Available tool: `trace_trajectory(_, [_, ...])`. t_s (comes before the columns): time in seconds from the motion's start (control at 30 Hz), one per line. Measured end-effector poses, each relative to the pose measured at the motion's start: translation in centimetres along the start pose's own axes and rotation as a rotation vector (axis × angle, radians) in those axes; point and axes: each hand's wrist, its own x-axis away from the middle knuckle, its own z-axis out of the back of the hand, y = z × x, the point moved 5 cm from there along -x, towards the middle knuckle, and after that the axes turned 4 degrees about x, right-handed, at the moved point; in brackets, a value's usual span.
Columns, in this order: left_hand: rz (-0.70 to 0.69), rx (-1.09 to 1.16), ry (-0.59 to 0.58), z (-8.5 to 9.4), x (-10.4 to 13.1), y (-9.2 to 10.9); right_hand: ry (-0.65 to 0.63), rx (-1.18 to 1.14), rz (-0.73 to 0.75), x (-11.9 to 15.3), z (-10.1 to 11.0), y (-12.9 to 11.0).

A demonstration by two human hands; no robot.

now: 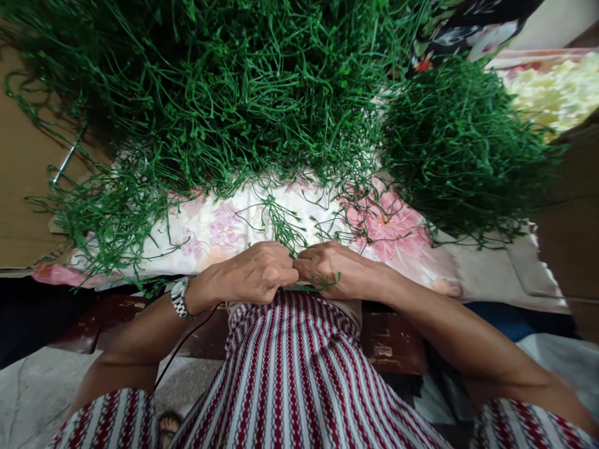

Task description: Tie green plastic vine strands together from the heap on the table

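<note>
My left hand (264, 269), with a wristwatch (179, 297) on its wrist, is closed at the near edge of the table. My right hand (330, 268) is closed too, and its knuckles meet those of the left. Both hands pinch a thin green stem (322, 285), whose end sticks out below the right hand; the gripped part is hidden by my fingers. Just beyond the knuckles a small bunch of green stems (283, 221) lies on the floral cloth (219, 227). Whether that bunch reaches into my fingers, I cannot tell.
A large heap of green stems (243, 93) covers the far side, with a smaller pile (468, 149) at right and loose strands (112, 218) at left. Cardboard (28, 206) and a metal rod (68, 162) are at left. Pale yellow pieces (561, 87) lie far right.
</note>
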Motion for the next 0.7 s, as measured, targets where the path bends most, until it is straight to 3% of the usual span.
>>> trace_trajectory(0.33, [-0.03, 0.008, -0.093, -0.3, -0.7, 0.1, -0.045, 0.147, 0.054, -0.3, 0.3, -0.4])
trace_trajectory(0.43, [-0.01, 0.02, -0.087, -0.3, -0.6, -0.5, -0.006, 0.137, 0.045, 0.0, 0.6, 0.0])
trace_trajectory(0.5, [0.065, 0.088, 0.05, 0.1, -0.1, -1.4, 0.123, 0.022, -0.001, 0.5, 1.1, 0.7])
trace_trajectory(0.6, [0.325, 0.336, 0.385, 1.0, 1.7, -3.3, 0.498, -0.288, -0.205, 2.2, 2.3, 2.6])
trace_trajectory(0.7, [0.558, 0.638, 0.571, 0.6, 3.2, -4.2, 0.811, -0.472, -0.405, 4.3, 2.7, 4.1])
